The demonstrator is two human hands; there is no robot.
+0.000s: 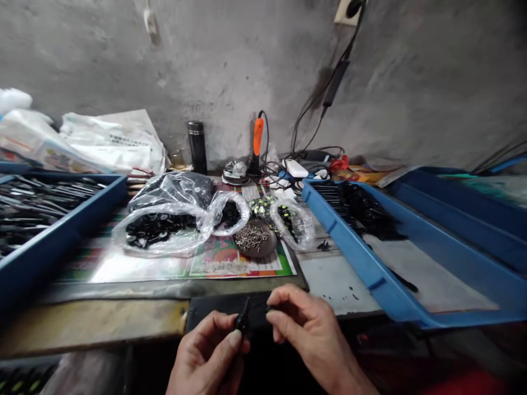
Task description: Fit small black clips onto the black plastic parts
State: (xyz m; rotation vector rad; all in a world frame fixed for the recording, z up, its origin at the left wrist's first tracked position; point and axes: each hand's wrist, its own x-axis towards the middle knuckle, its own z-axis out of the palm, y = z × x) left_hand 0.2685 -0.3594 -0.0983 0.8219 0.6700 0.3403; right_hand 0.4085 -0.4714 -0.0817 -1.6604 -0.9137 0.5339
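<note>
My left hand [214, 351] is closed on a small black part with a thin tip [242, 318], pointing up and away from me. To its right, my right hand [307, 334] pinches thumb and forefinger together; a tiny dark speck shows between them, too small to name. The hands are apart, over the front edge of the bench. Beyond them a round dish [256, 247] holds many small metal screws. Open plastic bags stand around it: one with black parts [160, 227], a smaller one with black pieces [228, 213], and one with black-and-yellow pieces [288, 222].
A blue tray [61, 236] full of long dark pieces stands at left. Another blue tray [349, 258] at right holds black parts. At the back are a black flask [197, 147], an orange-handled tool [257, 137] on a cord, and tangled cables [304, 142].
</note>
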